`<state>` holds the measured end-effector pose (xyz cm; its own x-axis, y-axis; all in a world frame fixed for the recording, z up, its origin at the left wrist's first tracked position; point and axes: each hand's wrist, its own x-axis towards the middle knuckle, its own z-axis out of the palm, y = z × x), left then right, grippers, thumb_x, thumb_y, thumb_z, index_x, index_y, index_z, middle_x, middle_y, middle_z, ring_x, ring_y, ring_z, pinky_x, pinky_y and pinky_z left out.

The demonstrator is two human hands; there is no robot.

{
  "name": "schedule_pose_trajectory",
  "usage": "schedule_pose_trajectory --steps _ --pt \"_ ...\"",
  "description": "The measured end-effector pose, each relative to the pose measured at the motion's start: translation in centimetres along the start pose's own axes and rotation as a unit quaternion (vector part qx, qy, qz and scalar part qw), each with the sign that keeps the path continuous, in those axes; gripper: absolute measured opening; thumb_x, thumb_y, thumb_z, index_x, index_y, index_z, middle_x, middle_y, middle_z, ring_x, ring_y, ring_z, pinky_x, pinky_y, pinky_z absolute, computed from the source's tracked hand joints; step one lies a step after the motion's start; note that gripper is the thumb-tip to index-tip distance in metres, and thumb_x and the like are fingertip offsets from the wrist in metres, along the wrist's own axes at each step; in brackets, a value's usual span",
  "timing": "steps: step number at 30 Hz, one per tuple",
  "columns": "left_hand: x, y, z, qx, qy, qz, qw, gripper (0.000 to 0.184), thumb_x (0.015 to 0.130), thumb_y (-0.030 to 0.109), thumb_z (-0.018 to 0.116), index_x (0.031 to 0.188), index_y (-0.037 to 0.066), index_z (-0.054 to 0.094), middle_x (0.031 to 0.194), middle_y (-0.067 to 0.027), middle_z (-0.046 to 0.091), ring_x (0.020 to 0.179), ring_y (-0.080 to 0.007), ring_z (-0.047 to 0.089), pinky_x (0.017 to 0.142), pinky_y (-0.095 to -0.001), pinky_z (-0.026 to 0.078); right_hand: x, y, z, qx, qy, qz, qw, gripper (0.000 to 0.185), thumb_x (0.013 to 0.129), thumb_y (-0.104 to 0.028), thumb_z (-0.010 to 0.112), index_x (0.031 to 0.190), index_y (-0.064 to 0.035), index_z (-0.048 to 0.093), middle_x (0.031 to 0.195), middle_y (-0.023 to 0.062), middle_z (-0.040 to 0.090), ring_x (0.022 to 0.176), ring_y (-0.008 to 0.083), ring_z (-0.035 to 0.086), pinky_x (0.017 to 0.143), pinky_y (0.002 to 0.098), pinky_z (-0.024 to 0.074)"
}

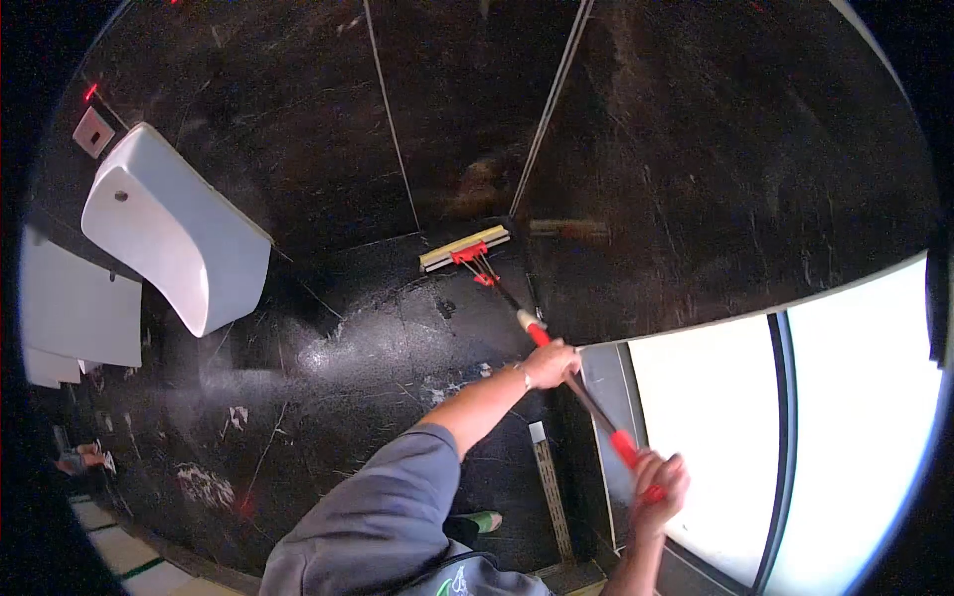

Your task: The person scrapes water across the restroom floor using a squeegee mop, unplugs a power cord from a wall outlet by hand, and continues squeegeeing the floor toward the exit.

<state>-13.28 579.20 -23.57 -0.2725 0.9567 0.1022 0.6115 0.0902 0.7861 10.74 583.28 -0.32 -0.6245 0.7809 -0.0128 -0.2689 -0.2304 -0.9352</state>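
Note:
A sponge mop [507,295] with a red-and-dark handle reaches from lower right toward the far corner. Its wide yellow-edged head [464,248] rests on the dark floor close to the back wall. My left hand [552,365] is wrapped round the middle of the handle, just below a red sleeve. Lower down, my right hand [659,485] is closed round the red grip at the handle's end.
A white urinal [189,233] is fixed to the left wall. Pale panels [79,308] stand at far left. A long slotted strip [553,492] lies right of my foot [487,521]. Bright windows [711,427] line the right side. The dark floor [338,387] looks wet and shiny.

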Motion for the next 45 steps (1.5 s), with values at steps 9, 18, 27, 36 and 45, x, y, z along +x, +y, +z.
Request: schedule_pose_trajectory --steps 9,18,27,36,45 --pt "-11.2 16.6 12.4 -0.122 -0.052 0.075 0.988 0.015 0.065 0.014 0.069 0.072 0.017 0.056 0.074 -0.0029 0.058 0.077 -0.0264 0.054 0.065 -0.0397 0.045 -17.6 -13.3 -1.5 -0.085 0.186 0.051 0.978 0.027 0.075 -0.016 0.055 0.058 -0.0112 0.035 0.047 0.0071 0.042 0.045 0.0215 0.038 0.068 0.0401 0.038" --pt "-13.3 21.1 2.9 -0.237 -0.112 0.013 0.965 0.014 0.068 0.008 0.064 0.072 0.011 0.051 0.074 -0.0094 0.056 0.075 -0.0314 0.056 0.061 -0.0433 0.045 -15.5 -20.1 7.7 -0.142 -0.018 -0.034 0.989 0.029 0.076 -0.017 0.055 0.057 -0.0093 0.035 0.046 0.0081 0.042 0.043 0.0198 0.039 0.062 0.0416 0.0353" --pt "-17.8 8.9 -7.6 0.013 -0.06 -0.095 0.994 0.013 0.065 0.009 0.066 0.076 0.013 0.061 0.076 -0.0109 0.06 0.074 -0.0338 0.058 0.063 -0.0434 0.046 -14.7 -5.5 5.6 0.061 -0.019 0.072 0.995 0.025 0.076 -0.016 0.058 0.06 -0.0034 0.044 0.058 0.0098 0.049 0.055 0.0244 0.045 0.058 0.0393 0.0374" --pt "-23.4 -2.1 -3.7 0.125 -0.093 -0.032 0.987 0.026 0.063 0.014 0.076 0.086 0.014 0.063 0.08 -0.0089 0.061 0.083 -0.0313 0.059 0.078 -0.0407 0.044 -15.8 4.4 5.9 0.014 -0.097 0.123 0.987 0.023 0.084 -0.015 0.052 0.063 -0.0075 0.043 0.054 0.0069 0.051 0.055 0.0187 0.049 0.079 0.0395 0.0441" --pt "-24.6 26.4 19.4 -0.021 -0.263 0.009 0.964 0.021 0.072 0.014 0.069 0.093 0.015 0.066 0.089 -0.0073 0.066 0.09 -0.0305 0.059 0.08 -0.0409 0.046 -35.2 -13.8 -14.7 -0.082 0.077 0.085 0.99 0.024 0.079 -0.014 0.048 0.059 -0.0124 0.033 0.043 0.0049 0.041 0.043 0.017 0.042 0.076 0.0373 0.044"
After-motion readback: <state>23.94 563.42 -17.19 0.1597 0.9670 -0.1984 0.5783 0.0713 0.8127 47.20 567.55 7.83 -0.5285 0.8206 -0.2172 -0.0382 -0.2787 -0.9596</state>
